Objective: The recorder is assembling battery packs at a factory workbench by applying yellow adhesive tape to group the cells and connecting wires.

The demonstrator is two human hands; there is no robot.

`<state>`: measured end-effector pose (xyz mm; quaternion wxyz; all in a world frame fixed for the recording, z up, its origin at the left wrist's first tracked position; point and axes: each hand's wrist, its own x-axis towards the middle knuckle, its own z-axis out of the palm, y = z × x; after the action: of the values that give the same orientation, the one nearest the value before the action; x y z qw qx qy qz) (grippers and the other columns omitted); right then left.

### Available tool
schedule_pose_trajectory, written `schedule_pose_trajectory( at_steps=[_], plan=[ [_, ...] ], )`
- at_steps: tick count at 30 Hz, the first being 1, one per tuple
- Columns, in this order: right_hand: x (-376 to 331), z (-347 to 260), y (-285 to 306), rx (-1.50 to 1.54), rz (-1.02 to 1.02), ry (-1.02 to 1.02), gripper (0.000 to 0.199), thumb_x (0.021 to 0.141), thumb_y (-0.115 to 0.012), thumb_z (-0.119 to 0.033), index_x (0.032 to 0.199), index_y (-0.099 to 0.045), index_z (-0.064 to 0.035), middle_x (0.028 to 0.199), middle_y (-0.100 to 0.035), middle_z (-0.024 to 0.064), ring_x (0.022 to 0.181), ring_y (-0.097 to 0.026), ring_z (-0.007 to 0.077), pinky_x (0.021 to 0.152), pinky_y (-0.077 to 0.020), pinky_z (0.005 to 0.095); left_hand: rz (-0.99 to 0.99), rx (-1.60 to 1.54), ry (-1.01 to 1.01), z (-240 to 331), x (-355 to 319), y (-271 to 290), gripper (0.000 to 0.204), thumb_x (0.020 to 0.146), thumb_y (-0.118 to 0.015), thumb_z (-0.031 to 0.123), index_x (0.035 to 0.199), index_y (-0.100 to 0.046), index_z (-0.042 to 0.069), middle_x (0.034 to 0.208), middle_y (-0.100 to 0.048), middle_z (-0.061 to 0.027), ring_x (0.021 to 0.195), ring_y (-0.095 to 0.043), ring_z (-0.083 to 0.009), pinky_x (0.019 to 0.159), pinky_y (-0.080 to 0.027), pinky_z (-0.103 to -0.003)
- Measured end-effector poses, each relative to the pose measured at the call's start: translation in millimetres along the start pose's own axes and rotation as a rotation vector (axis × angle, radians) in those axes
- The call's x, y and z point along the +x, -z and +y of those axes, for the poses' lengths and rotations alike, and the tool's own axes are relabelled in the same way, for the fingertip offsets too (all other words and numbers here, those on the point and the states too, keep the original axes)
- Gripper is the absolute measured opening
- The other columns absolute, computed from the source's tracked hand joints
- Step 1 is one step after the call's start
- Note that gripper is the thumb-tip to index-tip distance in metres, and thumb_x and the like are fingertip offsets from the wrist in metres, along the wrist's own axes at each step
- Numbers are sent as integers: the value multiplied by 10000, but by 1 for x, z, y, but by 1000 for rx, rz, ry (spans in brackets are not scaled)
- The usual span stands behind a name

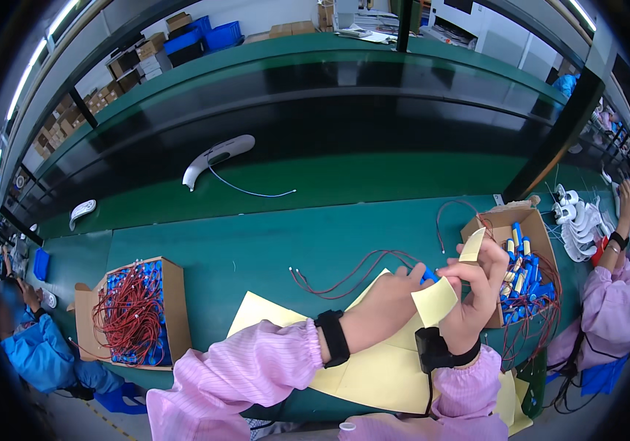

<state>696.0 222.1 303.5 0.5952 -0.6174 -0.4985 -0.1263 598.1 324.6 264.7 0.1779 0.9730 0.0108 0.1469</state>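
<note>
Both hands, left hand (392, 294) and right hand (480, 283), pinch a light, rigid blue battery cell (430, 275) while wrapping floppy yellow paper (436, 301) around it.

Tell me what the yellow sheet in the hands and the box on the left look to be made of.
Yellow sheet: thin matte paper, maybe adhesive-backed; it curls and bends between the fingers without shine. Box on the left: brown corrugated cardboard, dull finish, with folded-out flaps and raw brown edges.
</note>
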Motion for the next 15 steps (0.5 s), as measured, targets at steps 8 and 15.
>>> schedule_pose_trajectory(
  at_steps=[8, 15],
  plan=[
    [-3, -12, -6, -63, -61, -80, 70, 829, -653, -76, 892, -642, -48, 1208, -482, 167, 1057, -526, 290, 914, -407, 376, 46, 51, 41, 3, 0, -45, 259, 836, -537, 76, 1094, -547, 58, 882, -605, -89, 805, -627, -245, 649, -495, -375],
    [-7, 0, -6, -92, -111, -50, 111, 858, -606, -105, 866, -530, -24, 1298, -449, 183, 1183, -493, 334, 977, -387, 399, -2, 205, 357, -2, -18, -30, 261, 753, -631, 69, 999, -555, 21, 672, -599, -87, 667, -652, -232, 540, -497, -339]
  ],
)
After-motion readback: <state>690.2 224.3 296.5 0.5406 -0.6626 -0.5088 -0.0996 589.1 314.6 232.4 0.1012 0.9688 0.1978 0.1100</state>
